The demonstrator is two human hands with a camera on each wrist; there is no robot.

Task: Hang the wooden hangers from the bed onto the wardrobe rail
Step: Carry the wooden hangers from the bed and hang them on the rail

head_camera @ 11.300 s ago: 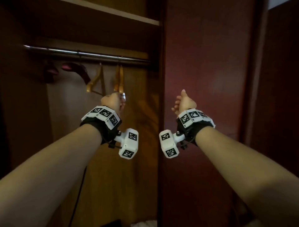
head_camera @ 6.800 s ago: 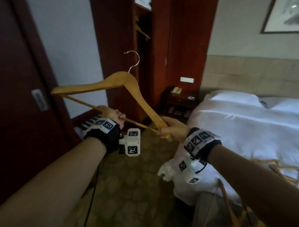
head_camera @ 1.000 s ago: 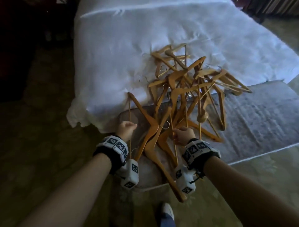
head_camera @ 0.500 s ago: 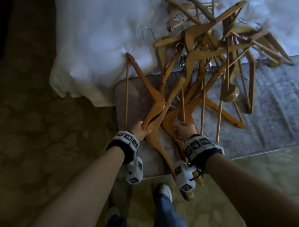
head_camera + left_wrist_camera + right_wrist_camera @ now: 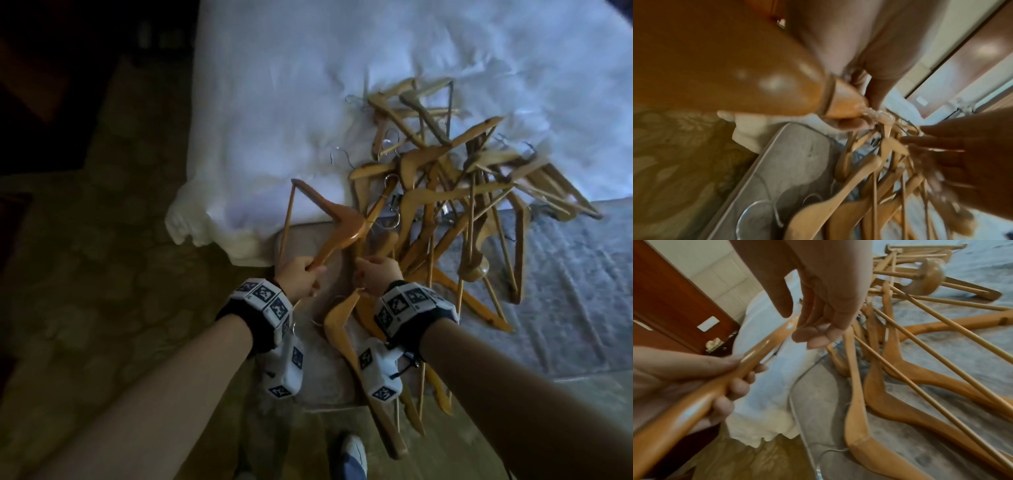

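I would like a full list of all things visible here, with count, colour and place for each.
held hanger: one, orange-brown wood, lifted at the near-left edge of the pile, gripped by one arm.
hanger pile: many, count unclear, light to orange-brown wood with metal hooks, tangled on the bed's foot.
white duvet: one, white, covers the upper bed.
grey mattress: one, grey, bare at the foot.
carpet: brownish, patterned, left of the bed.
shoe: one, white, on the floor below.
left hand: grips the held hanger.
right hand: over the pile, fingers loosely curled, holding nothing.
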